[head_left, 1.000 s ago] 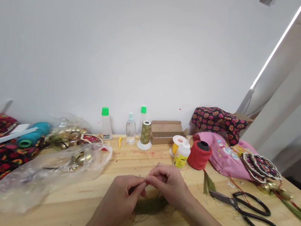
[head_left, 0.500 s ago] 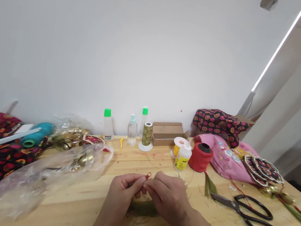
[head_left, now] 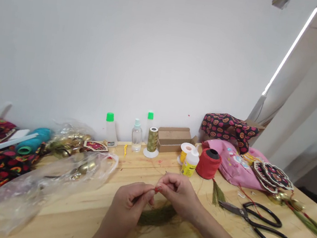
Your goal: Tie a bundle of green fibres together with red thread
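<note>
A small piece of red cord [head_left: 156, 189] shows between my fingertips, in the middle of the table's front part. My left hand [head_left: 128, 204] is closed, pinching the cord between thumb and forefinger. From the other side my right hand [head_left: 179, 195] grips it too, thumb and fingers pressed together. Most of the cord is hidden by the fingers. Beneath both hands lies a bundle of olive-green threads [head_left: 158, 216], partly covered by them. Whether the cord is joined to this bundle I cannot tell.
Black-handled scissors [head_left: 251, 218] lie at right beside a green tassel [head_left: 218, 192]. Behind my hands stand a glue bottle [head_left: 189, 164], a red thread cone [head_left: 209, 164] and an olive thread spool [head_left: 152, 140]. A clear plastic bag [head_left: 47, 186] with brass bells spreads at left.
My right hand has turned and lifted slightly, its fingers now pinching at the cord. The little red loop above the fingertips no longer shows. More of the green bundle is visible.
</note>
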A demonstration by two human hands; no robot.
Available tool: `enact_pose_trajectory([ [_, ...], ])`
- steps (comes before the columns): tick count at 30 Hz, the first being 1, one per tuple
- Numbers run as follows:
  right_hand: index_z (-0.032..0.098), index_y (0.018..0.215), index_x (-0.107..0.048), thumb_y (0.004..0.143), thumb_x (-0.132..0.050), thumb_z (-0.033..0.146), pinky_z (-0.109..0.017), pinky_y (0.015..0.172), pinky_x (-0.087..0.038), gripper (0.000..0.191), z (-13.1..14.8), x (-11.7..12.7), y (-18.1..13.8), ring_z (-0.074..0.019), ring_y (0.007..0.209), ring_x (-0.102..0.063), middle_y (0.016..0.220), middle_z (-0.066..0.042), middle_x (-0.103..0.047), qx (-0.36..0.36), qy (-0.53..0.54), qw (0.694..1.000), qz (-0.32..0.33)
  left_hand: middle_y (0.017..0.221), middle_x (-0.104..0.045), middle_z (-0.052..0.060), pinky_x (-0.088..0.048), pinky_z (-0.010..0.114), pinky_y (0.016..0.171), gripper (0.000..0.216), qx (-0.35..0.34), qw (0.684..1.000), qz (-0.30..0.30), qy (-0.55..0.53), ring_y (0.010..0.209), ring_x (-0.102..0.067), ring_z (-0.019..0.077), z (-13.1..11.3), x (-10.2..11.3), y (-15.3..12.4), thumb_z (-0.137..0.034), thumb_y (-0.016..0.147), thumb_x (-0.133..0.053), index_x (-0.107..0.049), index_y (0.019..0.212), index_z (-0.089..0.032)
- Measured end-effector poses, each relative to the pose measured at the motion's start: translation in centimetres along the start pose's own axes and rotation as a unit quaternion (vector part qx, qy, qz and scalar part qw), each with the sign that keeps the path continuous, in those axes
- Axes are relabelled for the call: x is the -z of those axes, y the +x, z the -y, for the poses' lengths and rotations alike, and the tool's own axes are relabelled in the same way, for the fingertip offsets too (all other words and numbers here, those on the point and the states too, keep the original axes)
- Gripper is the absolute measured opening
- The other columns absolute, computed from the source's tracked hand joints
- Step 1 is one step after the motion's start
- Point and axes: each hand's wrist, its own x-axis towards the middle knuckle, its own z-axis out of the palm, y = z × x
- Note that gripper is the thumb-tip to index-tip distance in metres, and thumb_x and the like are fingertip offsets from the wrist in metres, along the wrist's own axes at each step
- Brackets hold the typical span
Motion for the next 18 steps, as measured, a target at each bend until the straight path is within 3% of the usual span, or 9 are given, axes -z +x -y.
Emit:
enact_pose_trajectory([
  [6, 0.015, 0.062, -0.055, 0.078, -0.046, 0.019, -0.020, 0.048, -0.028, 0.019, -0.7, -1.4, -0.7, -0.0086, 0.051, -0.037, 0.054, 0.004, -0.038, 0.075, -0.138, 0.985, -0.072, 0.052, -0.053, -0.002, -0.036, 0.021, 0.048, 0.023, 0.034, 0.996, -0.077, 0.023, 0.049, -0.047, 0.0122, 0.3, -0.2, -0.1, -0.029, 0.075, -0.047, -0.057, 0.058, -0.018],
  [12, 0.017, 0.067, -0.054, 0.081, -0.043, 0.017, -0.019, 0.051, -0.029, 0.018, -0.1, -1.9, -1.2, -0.0083, 0.054, -0.042, 0.060, 0.002, -0.044, 0.128, -0.227, 0.964, -0.060, 0.055, -0.056, -0.002, -0.040, 0.022, 0.055, 0.022, 0.067, 0.992, -0.104, -0.016, 0.057, -0.052, 0.0137, 0.3, -0.3, 0.0, -0.031, 0.075, -0.049, -0.058, 0.059, -0.018],
  [18, 0.019, 0.066, -0.054, 0.083, -0.037, 0.018, -0.022, 0.044, -0.021, 0.024, 0.2, -1.6, -1.5, -0.0091, 0.046, -0.039, 0.056, 0.002, -0.047, 0.205, -0.391, 0.895, -0.066, 0.056, -0.058, -0.001, -0.040, 0.023, 0.054, 0.024, 0.071, 0.994, -0.079, 0.020, 0.056, -0.052, 0.0149, 0.2, -0.2, 0.0, -0.032, 0.076, -0.047, -0.058, 0.060, -0.018],
])
